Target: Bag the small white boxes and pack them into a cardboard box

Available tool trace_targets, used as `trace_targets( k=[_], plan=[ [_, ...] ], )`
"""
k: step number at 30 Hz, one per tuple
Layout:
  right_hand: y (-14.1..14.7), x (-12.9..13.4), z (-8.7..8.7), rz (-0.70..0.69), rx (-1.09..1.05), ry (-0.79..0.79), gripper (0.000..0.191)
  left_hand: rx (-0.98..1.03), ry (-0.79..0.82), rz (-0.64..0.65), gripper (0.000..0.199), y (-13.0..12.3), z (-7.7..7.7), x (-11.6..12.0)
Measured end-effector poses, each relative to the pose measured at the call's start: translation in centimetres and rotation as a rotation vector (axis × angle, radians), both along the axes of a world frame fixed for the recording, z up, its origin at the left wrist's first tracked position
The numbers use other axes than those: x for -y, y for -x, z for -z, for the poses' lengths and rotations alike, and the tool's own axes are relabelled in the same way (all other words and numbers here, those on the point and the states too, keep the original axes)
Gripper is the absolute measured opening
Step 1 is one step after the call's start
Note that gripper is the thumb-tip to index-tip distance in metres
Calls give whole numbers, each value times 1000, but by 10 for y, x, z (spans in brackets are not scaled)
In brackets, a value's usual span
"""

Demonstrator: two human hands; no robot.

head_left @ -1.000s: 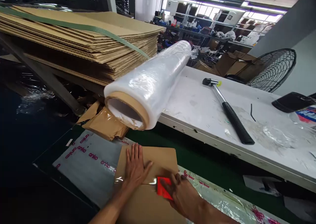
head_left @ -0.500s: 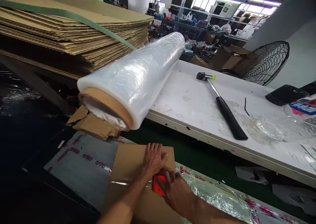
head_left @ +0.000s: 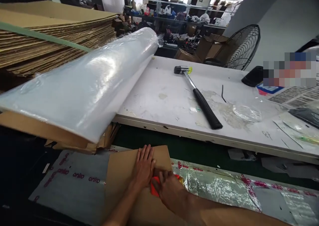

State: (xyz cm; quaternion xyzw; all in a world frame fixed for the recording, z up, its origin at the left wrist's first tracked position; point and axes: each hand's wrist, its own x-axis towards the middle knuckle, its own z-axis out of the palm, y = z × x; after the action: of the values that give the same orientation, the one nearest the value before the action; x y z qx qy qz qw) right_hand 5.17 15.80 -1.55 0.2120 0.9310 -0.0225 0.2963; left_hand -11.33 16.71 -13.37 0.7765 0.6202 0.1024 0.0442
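A brown cardboard box lies at the bottom centre, on a surface covered with printed plastic film. My left hand rests flat on the upper part of the box, fingers stretched out and holding nothing. Just right of it, my right hand is wrapped round a red-orange tool, which sits against the cardboard near the box's right side. Something yellowish shows beyond the knuckles, partly hidden by the hand.
A large roll of clear film reaches over the white table at the left. A mallet lies on the table. Stacked cardboard sheets stand at the far left, and a black fan is behind the table.
The view has shifted, so the film roll looms larger at the left. My left fingers have spread flatter on the box. My right hand still grips the red-orange tool, with more yellow showing beside it.
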Motion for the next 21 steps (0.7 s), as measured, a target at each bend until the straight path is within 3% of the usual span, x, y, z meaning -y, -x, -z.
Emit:
trace_targets(
  k=[6, 13, 16, 21],
  plan=[
    [1, -1, -5, 10, -43, -18, 40, -32, -3, -20, 56, 7, 8, 5],
    [-5, -2, 9, 44, -171, -30, 40, -33, 3, -24, 57, 10, 9, 8],
    [-31, -5, 16, 28, -211, -28, 45, -16, -17, -27, 58, 10, 9, 8],
    [-113, -24, 19, 73, -148, -65, 61, 10, -51, -20, 60, 9, 10, 6]
  ],
)
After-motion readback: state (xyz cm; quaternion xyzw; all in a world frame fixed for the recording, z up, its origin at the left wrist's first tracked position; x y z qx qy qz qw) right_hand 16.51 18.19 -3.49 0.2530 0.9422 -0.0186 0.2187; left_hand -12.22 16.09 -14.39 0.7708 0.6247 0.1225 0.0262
